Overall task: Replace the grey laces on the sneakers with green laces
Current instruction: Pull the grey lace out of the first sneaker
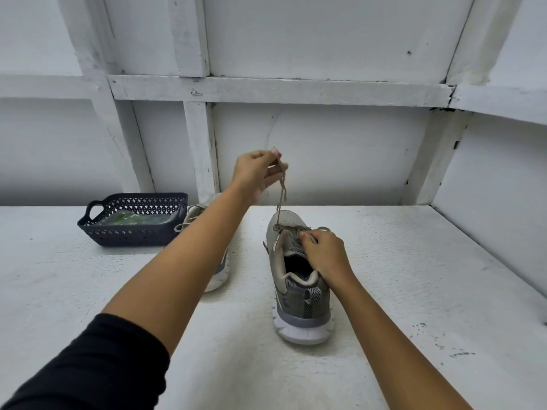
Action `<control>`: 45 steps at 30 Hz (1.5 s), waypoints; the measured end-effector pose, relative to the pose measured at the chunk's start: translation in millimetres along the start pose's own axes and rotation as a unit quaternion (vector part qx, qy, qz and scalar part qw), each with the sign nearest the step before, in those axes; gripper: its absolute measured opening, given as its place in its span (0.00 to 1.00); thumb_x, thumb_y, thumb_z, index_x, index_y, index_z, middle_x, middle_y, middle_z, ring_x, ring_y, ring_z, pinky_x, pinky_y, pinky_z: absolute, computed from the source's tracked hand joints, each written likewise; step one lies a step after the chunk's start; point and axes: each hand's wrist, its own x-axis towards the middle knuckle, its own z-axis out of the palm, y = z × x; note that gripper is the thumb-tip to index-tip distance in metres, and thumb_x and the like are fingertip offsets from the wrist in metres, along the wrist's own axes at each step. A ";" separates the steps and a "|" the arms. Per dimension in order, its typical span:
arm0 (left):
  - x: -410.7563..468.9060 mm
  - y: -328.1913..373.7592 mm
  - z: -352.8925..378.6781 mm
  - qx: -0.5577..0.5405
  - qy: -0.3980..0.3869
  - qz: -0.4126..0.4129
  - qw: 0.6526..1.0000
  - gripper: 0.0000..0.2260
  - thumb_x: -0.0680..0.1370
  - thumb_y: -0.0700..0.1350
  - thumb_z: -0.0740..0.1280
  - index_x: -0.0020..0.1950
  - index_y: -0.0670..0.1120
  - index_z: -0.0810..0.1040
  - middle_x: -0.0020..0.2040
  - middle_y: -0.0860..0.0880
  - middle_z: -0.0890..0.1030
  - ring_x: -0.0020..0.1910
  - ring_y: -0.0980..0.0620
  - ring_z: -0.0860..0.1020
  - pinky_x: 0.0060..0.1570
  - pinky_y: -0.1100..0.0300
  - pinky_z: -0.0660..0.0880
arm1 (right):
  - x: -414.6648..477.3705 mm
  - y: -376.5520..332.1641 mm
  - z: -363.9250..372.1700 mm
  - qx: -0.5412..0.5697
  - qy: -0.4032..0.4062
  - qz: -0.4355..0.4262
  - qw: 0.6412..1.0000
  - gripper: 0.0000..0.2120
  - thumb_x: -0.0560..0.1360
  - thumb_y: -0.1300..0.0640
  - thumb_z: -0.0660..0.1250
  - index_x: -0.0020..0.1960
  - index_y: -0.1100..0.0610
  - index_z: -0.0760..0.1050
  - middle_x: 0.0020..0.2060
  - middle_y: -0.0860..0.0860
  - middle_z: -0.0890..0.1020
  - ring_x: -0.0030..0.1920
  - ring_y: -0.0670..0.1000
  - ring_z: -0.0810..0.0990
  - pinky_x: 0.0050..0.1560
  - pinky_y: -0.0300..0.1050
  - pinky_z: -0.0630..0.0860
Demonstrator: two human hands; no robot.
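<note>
At the left of the frame a dark blue basket (133, 235) holds a packet of green laces (130, 218), and the left forearm crosses in front of the second sneaker (220, 267), hiding most of it. Lettering at the heel collar is too blurred to read. The near sneaker (299, 291) stands at centre on the white table (414, 261), long axis running up the frame, toe away; the left hand (260, 170) pinches the grey lace (281, 190) raised above the toe, while the right hand (324, 251) pinches it at the eyelets with curled fingers.
</note>
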 end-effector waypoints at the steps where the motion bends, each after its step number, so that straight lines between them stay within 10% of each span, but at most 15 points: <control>1: 0.0 -4.1 -1.5 0.051 -0.006 -0.004 0.999 0.10 0.79 0.45 0.64 0.40 0.42 0.75 0.38 0.45 0.78 0.37 0.50 0.80 0.39 0.61 0.80 | 0.0 0.2 0.2 0.002 -0.002 0.000 1.000 0.15 0.81 0.54 0.57 0.57 0.61 0.79 0.48 0.57 0.81 0.42 0.48 0.72 0.40 0.38 0.63; 7: -13.2 -70.2 -28.7 0.600 -0.108 -0.080 0.789 0.21 0.77 0.57 0.63 0.33 0.42 0.72 0.35 0.39 0.76 0.39 0.40 0.75 0.35 0.59 0.67 | -0.3 0.7 1.4 -0.001 0.002 0.004 1.000 0.15 0.81 0.54 0.58 0.53 0.61 0.80 0.41 0.53 0.77 0.45 0.52 0.76 0.40 0.40 0.64; 16: -17.6 -76.7 -22.2 0.583 -0.034 0.062 0.809 0.10 0.79 0.44 0.63 0.51 0.41 0.82 0.46 0.40 0.82 0.49 0.43 0.78 0.41 0.59 0.67 | 2.5 3.5 1.7 0.009 0.009 0.002 1.000 0.16 0.80 0.54 0.58 0.54 0.62 0.80 0.48 0.58 0.82 0.48 0.54 0.77 0.42 0.41 0.66; 23: 0.1 -36.9 -5.8 0.289 0.018 0.068 0.955 0.09 0.79 0.43 0.64 0.52 0.38 0.78 0.39 0.46 0.79 0.40 0.45 0.79 0.41 0.54 0.77 | 0.8 3.7 1.0 0.014 0.011 -0.002 1.000 0.15 0.80 0.54 0.58 0.55 0.61 0.80 0.50 0.58 0.82 0.51 0.56 0.77 0.40 0.39 0.63; 27: -4.7 -54.9 -16.5 0.423 -0.024 0.012 0.906 0.22 0.78 0.54 0.65 0.63 0.39 0.74 0.57 0.43 0.78 0.58 0.45 0.77 0.59 0.53 0.72 | -0.7 2.5 2.3 0.022 0.006 -0.002 1.000 0.15 0.80 0.54 0.58 0.55 0.61 0.80 0.48 0.57 0.82 0.51 0.55 0.78 0.40 0.40 0.62; 30: -12.7 -80.6 -32.0 0.572 -0.078 -0.051 0.815 0.16 0.78 0.54 0.64 0.40 0.42 0.76 0.39 0.44 0.77 0.45 0.46 0.75 0.41 0.58 0.68 | -0.5 2.5 3.6 0.019 0.008 0.004 1.000 0.14 0.80 0.54 0.59 0.51 0.61 0.80 0.46 0.57 0.82 0.47 0.54 0.77 0.38 0.40 0.61; 38: -11.4 -94.4 -28.6 0.559 -0.035 0.077 0.825 0.09 0.79 0.47 0.63 0.51 0.44 0.81 0.48 0.44 0.82 0.50 0.44 0.78 0.46 0.57 0.72 | 0.5 5.3 1.2 0.022 0.007 0.011 1.000 0.14 0.80 0.54 0.59 0.49 0.62 0.80 0.42 0.55 0.80 0.43 0.50 0.73 0.37 0.41 0.62; 45: -2.5 -33.8 -2.5 0.317 -0.010 0.145 0.937 0.04 0.79 0.42 0.64 0.47 0.44 0.76 0.37 0.47 0.78 0.36 0.50 0.77 0.39 0.58 0.73 | 0.9 1.7 2.3 0.019 0.005 0.006 1.000 0.14 0.81 0.54 0.58 0.55 0.60 0.80 0.46 0.56 0.81 0.41 0.49 0.72 0.31 0.39 0.61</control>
